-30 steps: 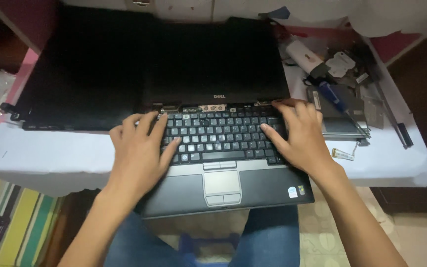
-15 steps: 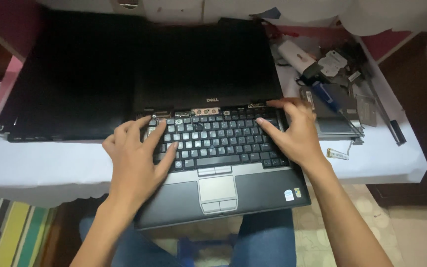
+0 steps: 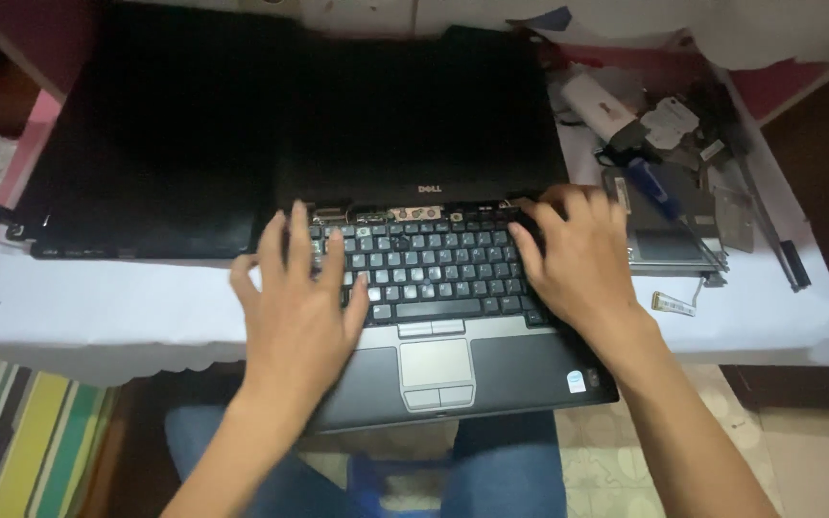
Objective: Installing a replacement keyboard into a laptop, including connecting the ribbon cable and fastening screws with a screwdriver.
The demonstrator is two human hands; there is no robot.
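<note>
Right now your left hand (image 3: 301, 312) lies palm down on the left part of the keyboard (image 3: 434, 273), fingers spread and stretched toward the upper key rows, with the fingertips (image 3: 297, 216) close to the hinge strip; its grip is released, closed on nothing. Your right hand (image 3: 582, 259) rests on the right part of the same keyboard, fingers bent over the top right corner keys near the hinge. Whether those fingers pinch anything you cannot tell, since they curl out of sight, but the hand looks open and flat rather than clenched.

The keyboard belongs to a dark laptop (image 3: 453, 369) whose silver palm rest and touchpad (image 3: 437, 363) hang over the near edge of the surface (image 3: 117, 307), which is covered in white. The laptop's screen (image 3: 424, 120) is folded fully back and lies flat. Just left of it, touching or overlapping, lies a second flat black panel (image 3: 155, 134).

To the right of your right hand sits a grey metal drive tray (image 3: 669, 235), with a blue-handled screwdriver (image 3: 652, 187) lying across it. Behind that is a clutter of small parts, among them a white adapter block (image 3: 597, 105). A small ribbon connector (image 3: 674, 304) lies near the tray's front corner. Below the surface you see your blue jeans (image 3: 510, 470) and, at the left, a striped cloth (image 3: 40, 432).
</note>
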